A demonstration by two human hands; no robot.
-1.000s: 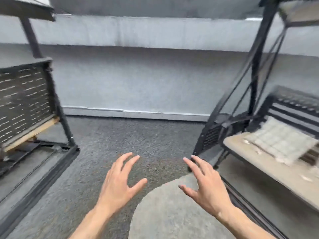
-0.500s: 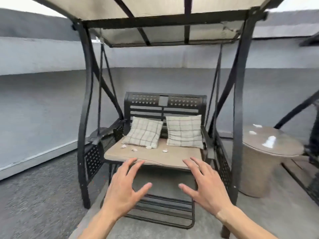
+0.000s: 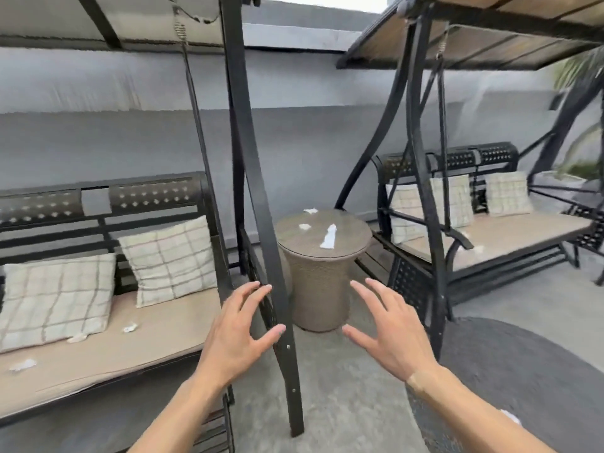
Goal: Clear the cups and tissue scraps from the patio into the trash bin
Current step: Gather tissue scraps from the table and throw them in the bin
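Observation:
White tissue scraps (image 3: 328,236) lie on the top of a round wicker side table (image 3: 322,291) straight ahead. More tissue scraps (image 3: 130,327) are scattered on the left swing's seat cushion (image 3: 108,351), and one scrap (image 3: 479,248) lies on the right swing's seat. Another white scrap (image 3: 510,416) shows at the lower right beside my forearm. My left hand (image 3: 240,335) and my right hand (image 3: 390,333) are raised in front of me with fingers spread, holding nothing. No cup or trash bin is in view.
A black metal swing post (image 3: 258,191) stands just beyond my left hand. The right swing bench (image 3: 483,237) carries checked pillows. A dark round surface (image 3: 529,371) fills the lower right corner. The grey wall runs behind everything.
The view has swung to the right: the left swing has shifted to the left edge, the wicker table is now central, and a second swing has come into view. Both hands stay spread.

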